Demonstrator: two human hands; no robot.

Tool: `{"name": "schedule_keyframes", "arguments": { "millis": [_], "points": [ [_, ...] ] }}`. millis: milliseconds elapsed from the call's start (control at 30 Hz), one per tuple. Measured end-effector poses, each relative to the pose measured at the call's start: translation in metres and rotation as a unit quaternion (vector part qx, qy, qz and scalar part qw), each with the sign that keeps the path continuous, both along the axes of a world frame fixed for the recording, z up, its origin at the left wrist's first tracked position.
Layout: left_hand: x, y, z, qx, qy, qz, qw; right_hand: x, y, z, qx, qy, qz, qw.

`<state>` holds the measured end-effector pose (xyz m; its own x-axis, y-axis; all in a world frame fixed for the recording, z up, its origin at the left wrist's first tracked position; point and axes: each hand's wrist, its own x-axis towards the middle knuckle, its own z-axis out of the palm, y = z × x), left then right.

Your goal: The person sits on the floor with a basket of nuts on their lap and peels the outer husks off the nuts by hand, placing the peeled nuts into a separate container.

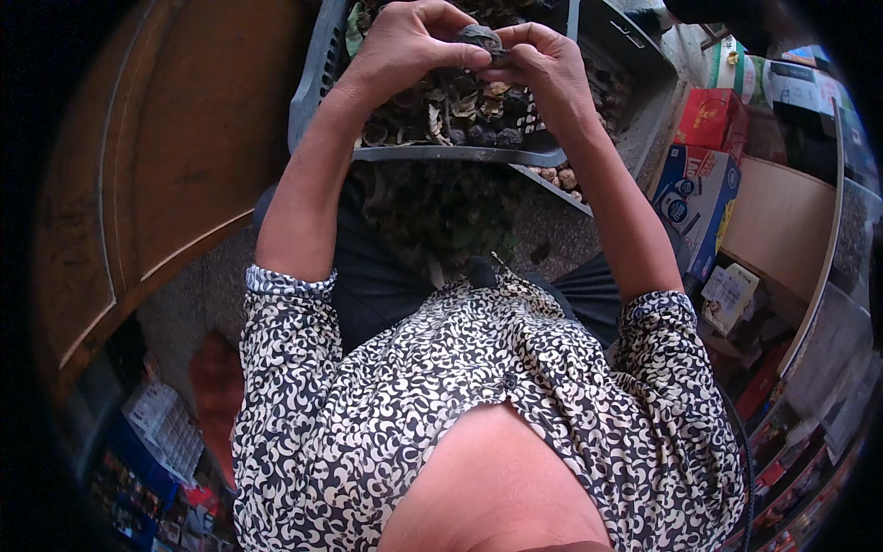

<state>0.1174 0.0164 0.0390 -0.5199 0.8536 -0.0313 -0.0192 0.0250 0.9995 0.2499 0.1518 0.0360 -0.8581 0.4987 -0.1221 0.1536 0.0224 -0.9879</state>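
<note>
Over a grey plastic crate (441, 154), my left hand (414, 48) grips a dark, wrinkled walnut husk (479, 40) between thumb and fingers. The fingertips of my right hand (541, 58) pinch the right side of the same dark piece. What lies inside it is hidden. Dried leaves and blackened walnuts (483, 134) fill the crate below both hands. A second, larger grey tray (652, 103) stands partly under the crate at the right, with light brown walnuts (566, 178) showing in its near corner.
A brown wooden panel (193, 124) stands at the left. Dark leafy debris (441, 207) lies on the floor between my knees. On the right are a red box (710, 121), a blue and white carton (697, 200) and a wooden shelf board (779, 221).
</note>
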Motion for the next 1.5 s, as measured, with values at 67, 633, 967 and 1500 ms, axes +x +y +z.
{"name": "schedule_keyframes", "arguments": {
  "millis": [67, 633, 967, 1500],
  "points": [
    [-0.003, -0.001, 0.000, -0.020, -0.036, -0.006, 0.999, 0.002, 0.005, -0.006, -0.084, 0.004, 0.001, 0.996],
    [-0.023, 0.011, -0.027, -0.087, -0.043, 0.077, 0.992, 0.022, 0.018, -0.022, 0.534, -0.226, 0.300, 0.757],
    [-0.035, 0.010, -0.031, -0.084, -0.023, 0.095, 0.992, 0.011, 0.007, -0.081, 0.557, -0.201, 0.473, 0.652],
    [-0.041, 0.007, -0.049, 0.064, -0.313, 0.005, 0.948, -0.024, 0.040, -0.050, 0.440, -0.254, 0.279, 0.815]
  ]
}}
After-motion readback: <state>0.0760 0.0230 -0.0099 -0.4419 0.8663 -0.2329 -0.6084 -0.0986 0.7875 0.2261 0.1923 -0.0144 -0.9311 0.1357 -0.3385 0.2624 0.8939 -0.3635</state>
